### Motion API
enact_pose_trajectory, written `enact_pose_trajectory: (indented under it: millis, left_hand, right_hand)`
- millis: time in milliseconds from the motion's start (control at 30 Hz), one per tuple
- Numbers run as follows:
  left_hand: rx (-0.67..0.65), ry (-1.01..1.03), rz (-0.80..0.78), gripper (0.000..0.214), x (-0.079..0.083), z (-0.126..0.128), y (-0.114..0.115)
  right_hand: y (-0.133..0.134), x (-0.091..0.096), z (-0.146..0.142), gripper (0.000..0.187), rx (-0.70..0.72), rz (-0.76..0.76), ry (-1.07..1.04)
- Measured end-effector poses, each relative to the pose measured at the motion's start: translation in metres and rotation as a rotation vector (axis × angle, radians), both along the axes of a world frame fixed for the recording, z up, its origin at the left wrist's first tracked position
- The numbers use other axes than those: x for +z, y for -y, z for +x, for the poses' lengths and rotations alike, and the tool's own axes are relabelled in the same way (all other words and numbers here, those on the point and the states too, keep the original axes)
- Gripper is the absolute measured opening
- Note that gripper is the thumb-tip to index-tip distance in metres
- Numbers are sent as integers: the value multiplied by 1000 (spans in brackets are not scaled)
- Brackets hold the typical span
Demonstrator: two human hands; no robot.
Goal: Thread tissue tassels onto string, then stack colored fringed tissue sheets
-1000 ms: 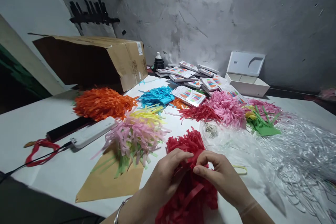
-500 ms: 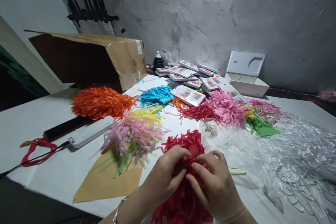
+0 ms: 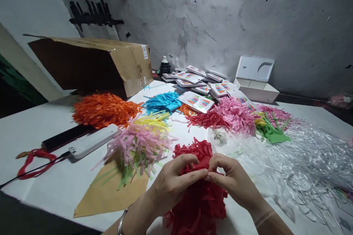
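Note:
A red tissue-paper tassel (image 3: 201,205) with cut fringe lies at the table's near edge, under both hands. My left hand (image 3: 173,180) is closed at the tassel's middle, its index finger bent over the paper and its thumb pointing right. My right hand (image 3: 231,180) pinches with thumb and index finger right at the left thumb's tip. What sits between those fingertips is too small to make out. Left of the hands, a pink, yellow and green tassel (image 3: 140,137) partly covers a brown paper sheet (image 3: 116,194).
Orange fringe (image 3: 106,110), blue fringe (image 3: 162,102) and pink fringe (image 3: 237,114) lie further back. Printed white packs (image 3: 197,101) are piled before an open white box (image 3: 256,90). A cardboard box (image 3: 132,69) stands at left; silvery strips (image 3: 311,161) and clear plastic spread rightward.
My right hand has drawn up and right, from fingers spread over the red paper to a pinch at the left thumb. More of the tassel's middle shows.

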State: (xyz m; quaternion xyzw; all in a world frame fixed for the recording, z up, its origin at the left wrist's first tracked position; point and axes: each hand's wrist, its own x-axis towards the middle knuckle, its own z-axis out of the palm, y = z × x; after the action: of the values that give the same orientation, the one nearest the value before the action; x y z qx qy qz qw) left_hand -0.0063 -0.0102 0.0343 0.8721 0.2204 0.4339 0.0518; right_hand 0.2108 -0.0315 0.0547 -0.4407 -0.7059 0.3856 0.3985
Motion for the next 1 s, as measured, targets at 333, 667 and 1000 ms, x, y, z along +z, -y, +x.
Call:
enact_pose_trajectory:
  millis: [333, 667, 1000]
  left_hand:
    - [-87, 89, -109, 28, -6, 1, -3]
    - [99, 139, -316, 29, 10, -4, 13]
    - [177, 12, -197, 18, 12, 12, 8]
  right_hand:
    - [12, -11, -11, 31, -257, 732, 395]
    - [5, -9, -10, 16, -294, 69, 51]
    - [10, -22, -14, 19, -277, -26, -124]
